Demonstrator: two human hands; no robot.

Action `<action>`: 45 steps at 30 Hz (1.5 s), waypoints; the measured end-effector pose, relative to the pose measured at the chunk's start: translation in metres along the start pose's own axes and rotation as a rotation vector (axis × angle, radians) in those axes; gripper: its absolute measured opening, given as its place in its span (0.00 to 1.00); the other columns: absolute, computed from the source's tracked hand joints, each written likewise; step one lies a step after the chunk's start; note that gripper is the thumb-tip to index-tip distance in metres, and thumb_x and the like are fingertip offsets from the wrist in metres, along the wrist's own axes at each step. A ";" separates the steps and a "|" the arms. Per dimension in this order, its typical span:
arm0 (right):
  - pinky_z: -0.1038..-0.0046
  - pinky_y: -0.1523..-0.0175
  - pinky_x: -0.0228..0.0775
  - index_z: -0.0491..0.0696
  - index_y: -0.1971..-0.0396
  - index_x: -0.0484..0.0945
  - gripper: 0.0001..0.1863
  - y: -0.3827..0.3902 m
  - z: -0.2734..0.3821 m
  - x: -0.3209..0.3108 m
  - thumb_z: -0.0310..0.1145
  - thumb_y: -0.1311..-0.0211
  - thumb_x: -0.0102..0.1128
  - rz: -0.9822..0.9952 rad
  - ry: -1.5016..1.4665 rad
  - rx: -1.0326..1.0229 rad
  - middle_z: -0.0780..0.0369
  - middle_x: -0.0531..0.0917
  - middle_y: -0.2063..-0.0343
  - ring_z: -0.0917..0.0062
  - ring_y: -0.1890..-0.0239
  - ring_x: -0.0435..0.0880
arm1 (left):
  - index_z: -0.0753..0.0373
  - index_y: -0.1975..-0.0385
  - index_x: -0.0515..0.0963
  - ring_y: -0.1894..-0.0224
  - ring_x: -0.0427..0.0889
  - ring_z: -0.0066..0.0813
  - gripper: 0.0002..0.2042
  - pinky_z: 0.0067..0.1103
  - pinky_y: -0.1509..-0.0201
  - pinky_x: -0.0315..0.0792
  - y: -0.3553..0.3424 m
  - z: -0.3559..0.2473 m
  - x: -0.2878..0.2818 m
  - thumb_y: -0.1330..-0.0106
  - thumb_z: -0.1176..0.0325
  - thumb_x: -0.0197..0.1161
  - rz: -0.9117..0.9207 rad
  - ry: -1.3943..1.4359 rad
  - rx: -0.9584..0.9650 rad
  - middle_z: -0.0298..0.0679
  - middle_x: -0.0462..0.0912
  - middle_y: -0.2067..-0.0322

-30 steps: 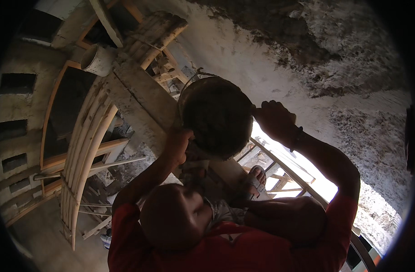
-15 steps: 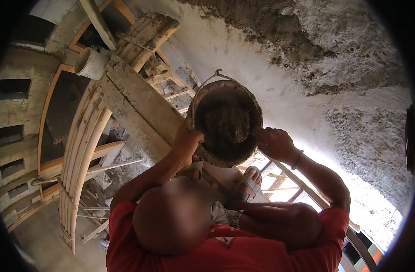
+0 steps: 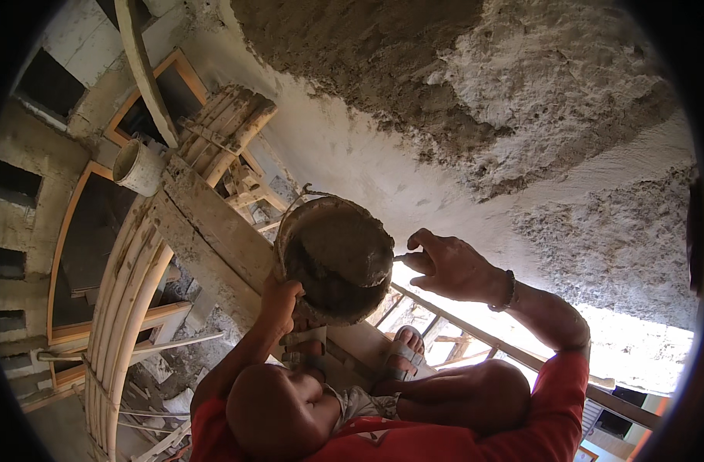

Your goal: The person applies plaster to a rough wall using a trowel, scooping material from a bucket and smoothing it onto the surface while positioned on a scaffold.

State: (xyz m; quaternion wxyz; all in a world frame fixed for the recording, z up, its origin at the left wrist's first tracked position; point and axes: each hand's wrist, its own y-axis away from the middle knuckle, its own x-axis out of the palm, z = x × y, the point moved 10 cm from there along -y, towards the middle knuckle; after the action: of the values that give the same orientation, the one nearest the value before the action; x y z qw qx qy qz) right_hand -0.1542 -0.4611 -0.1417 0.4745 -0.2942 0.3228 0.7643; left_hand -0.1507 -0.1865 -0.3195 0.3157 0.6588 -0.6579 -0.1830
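A round, mortar-crusted bucket (image 3: pixel 352 304) tilts toward me above the planks, with wet grey mortar (image 3: pixel 340 239) inside. A wire handle rises at its far left rim. My left hand (image 3: pixel 279 304) grips the near left side of the bucket, its fingers partly hidden. Just off the right rim is my right hand (image 3: pixel 459 269), with bent fingers spread apart and nothing visible held in them. One fingertip points toward the rim; whether it touches cannot be told.
My sandalled feet (image 3: pixel 404 354) rest on long wooden planks (image 3: pixel 213 231). A pale bucket (image 3: pixel 138 168) stands at their far end. Bundled bamboo poles (image 3: pixel 132 296) curve along the left. A partly plastered wall (image 3: pixel 475 100) rises on the right, with a railing (image 3: pixel 475 327) below.
My right hand has left the bucket's rim and moved slightly right and down. The bucket has shifted left and down in view, still in my left hand. The view itself has shifted.
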 end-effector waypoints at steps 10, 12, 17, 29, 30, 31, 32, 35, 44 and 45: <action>0.76 0.66 0.78 0.42 0.50 0.80 0.25 -0.005 0.036 -0.098 0.40 0.44 0.73 0.103 -0.394 -0.012 0.59 0.86 0.72 0.79 0.72 0.85 | 0.65 0.48 0.73 0.70 0.73 0.23 0.24 0.22 0.67 0.70 0.014 -0.023 -0.013 0.49 0.83 0.53 -0.072 0.007 0.094 0.34 0.75 0.68; 0.79 0.77 0.76 0.42 0.49 0.79 0.21 -0.010 -0.057 -0.128 0.39 0.37 0.66 -0.119 -0.312 0.217 0.60 0.84 0.72 0.81 0.80 0.80 | 0.64 0.46 0.73 0.64 0.75 0.27 0.26 0.25 0.62 0.71 0.002 -0.006 -0.010 0.50 0.80 0.56 -0.019 -0.074 -0.011 0.36 0.77 0.62; 0.79 0.78 0.70 0.41 0.48 0.76 0.18 0.087 -0.096 -0.311 0.37 0.31 0.57 -0.764 -0.033 0.126 0.64 0.82 0.73 0.88 0.81 0.73 | 0.65 0.49 0.74 0.65 0.75 0.27 0.24 0.27 0.63 0.70 0.013 0.010 -0.015 0.51 0.78 0.58 -0.024 -0.185 -0.126 0.37 0.77 0.63; 0.68 0.64 0.77 0.49 0.57 0.78 0.13 0.054 -0.020 -0.039 0.31 0.42 0.58 -0.182 0.944 0.011 0.57 0.79 0.71 0.69 0.68 0.83 | 0.66 0.44 0.69 0.68 0.71 0.21 0.27 0.23 0.66 0.68 0.026 -0.068 0.095 0.48 0.81 0.54 0.204 -0.452 0.005 0.36 0.76 0.64; 0.68 0.66 0.75 0.50 0.58 0.78 0.12 0.047 -0.022 -0.038 0.33 0.42 0.58 -0.209 0.955 0.014 0.60 0.79 0.72 0.71 0.70 0.81 | 0.66 0.44 0.70 0.69 0.71 0.21 0.26 0.23 0.66 0.68 0.030 -0.078 0.108 0.48 0.81 0.54 0.245 -0.455 0.028 0.36 0.76 0.64; 0.68 0.66 0.75 0.49 0.59 0.78 0.12 0.049 -0.025 -0.028 0.33 0.42 0.58 -0.194 0.952 0.003 0.61 0.78 0.74 0.71 0.70 0.81 | 0.65 0.45 0.71 0.69 0.71 0.21 0.25 0.23 0.66 0.68 0.035 -0.084 0.119 0.48 0.81 0.54 0.287 -0.458 0.050 0.36 0.76 0.65; 0.68 0.66 0.75 0.49 0.59 0.78 0.11 0.049 -0.028 -0.023 0.33 0.42 0.58 -0.188 0.962 -0.012 0.62 0.78 0.75 0.71 0.71 0.81 | 0.65 0.46 0.71 0.69 0.71 0.21 0.25 0.23 0.67 0.67 0.039 -0.091 0.126 0.48 0.81 0.54 0.299 -0.458 0.064 0.35 0.76 0.66; 0.62 0.64 0.78 0.48 0.60 0.77 0.10 0.060 -0.047 -0.002 0.31 0.42 0.57 -0.124 0.784 0.007 0.57 0.81 0.76 0.62 0.69 0.84 | 0.65 0.49 0.73 0.71 0.70 0.21 0.22 0.22 0.68 0.67 0.047 -0.098 0.142 0.48 0.80 0.55 0.324 -0.445 0.084 0.34 0.75 0.67; 0.56 0.59 0.79 0.48 0.56 0.78 0.14 0.068 -0.063 0.050 0.33 0.43 0.58 -0.072 0.218 0.140 0.51 0.84 0.73 0.54 0.67 0.86 | 0.65 0.50 0.73 0.67 0.72 0.25 0.21 0.25 0.61 0.70 0.046 -0.074 0.147 0.47 0.79 0.56 0.366 -0.416 0.096 0.35 0.75 0.66; 0.56 0.59 0.79 0.49 0.55 0.77 0.14 0.072 -0.059 0.044 0.34 0.42 0.59 -0.109 0.175 0.141 0.51 0.84 0.73 0.54 0.67 0.86 | 0.65 0.50 0.73 0.66 0.72 0.25 0.21 0.24 0.61 0.70 0.045 -0.074 0.143 0.48 0.79 0.56 0.368 -0.418 0.085 0.35 0.75 0.66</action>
State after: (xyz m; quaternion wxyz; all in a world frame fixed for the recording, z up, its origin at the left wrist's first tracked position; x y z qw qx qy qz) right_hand -0.2281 -0.5074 -0.1960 0.5050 -0.3429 0.3994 0.6840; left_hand -0.1264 -0.3114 -0.2109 0.1731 0.4889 -0.8244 -0.2266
